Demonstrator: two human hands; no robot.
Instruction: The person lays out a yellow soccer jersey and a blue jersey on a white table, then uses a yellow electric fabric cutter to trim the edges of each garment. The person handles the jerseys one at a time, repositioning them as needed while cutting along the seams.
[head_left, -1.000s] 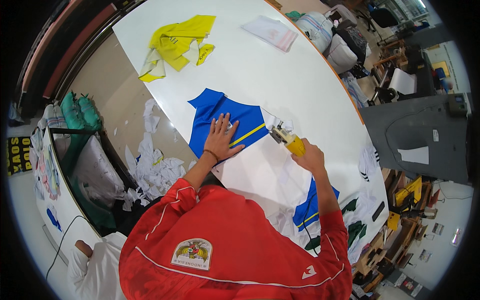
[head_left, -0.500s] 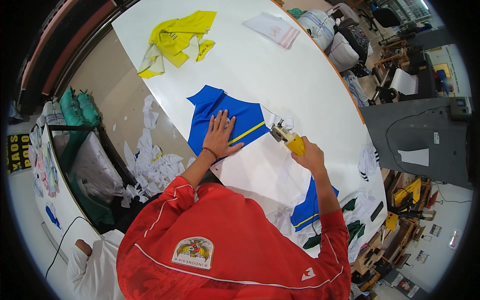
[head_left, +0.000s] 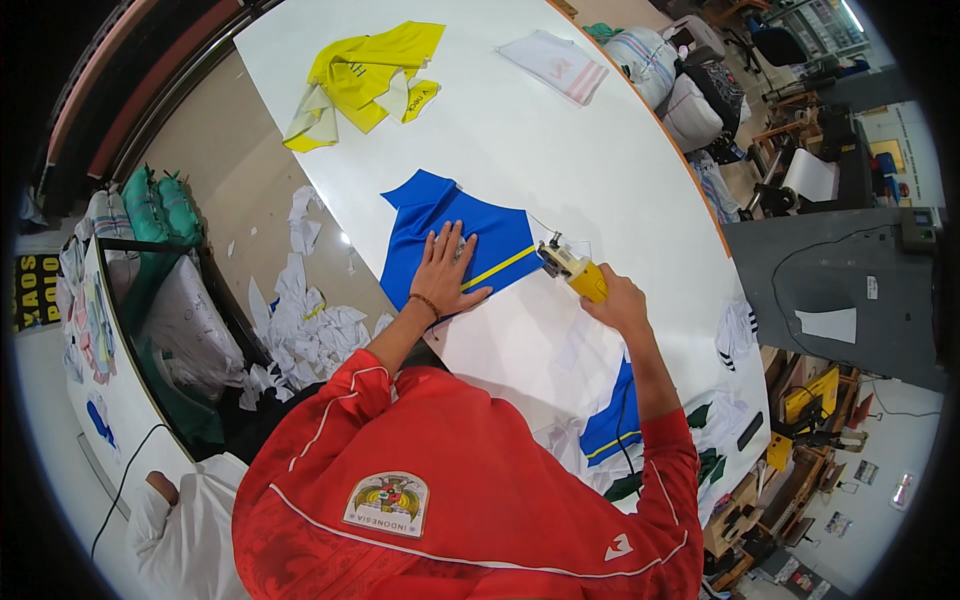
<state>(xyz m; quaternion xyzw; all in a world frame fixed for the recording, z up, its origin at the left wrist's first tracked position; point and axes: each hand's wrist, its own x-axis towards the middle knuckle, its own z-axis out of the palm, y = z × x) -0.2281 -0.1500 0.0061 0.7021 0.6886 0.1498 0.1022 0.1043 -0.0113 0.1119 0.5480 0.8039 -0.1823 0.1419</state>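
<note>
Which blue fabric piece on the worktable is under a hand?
The larger piece, beneath the left hand; no hand covers the smaller piece by the right forearm.

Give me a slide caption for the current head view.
Left hand spread on blue fabric, right hand holding a yellow handheld tool near the fabric's edge.

Garment workshop — big white table (head_left: pixel 590 150) bearing blue fabric panel (head_left: pixel 408 220), yellow cloth pieces (head_left: pixel 372 82), yellow handheld cutter (head_left: pixel 580 274); pale scraps (head_left: pixel 312 342) heaped on floor (head_left: pixel 215 180) — stuffed sacks (head_left: pixel 640 62) beyond table's right edge.
</note>
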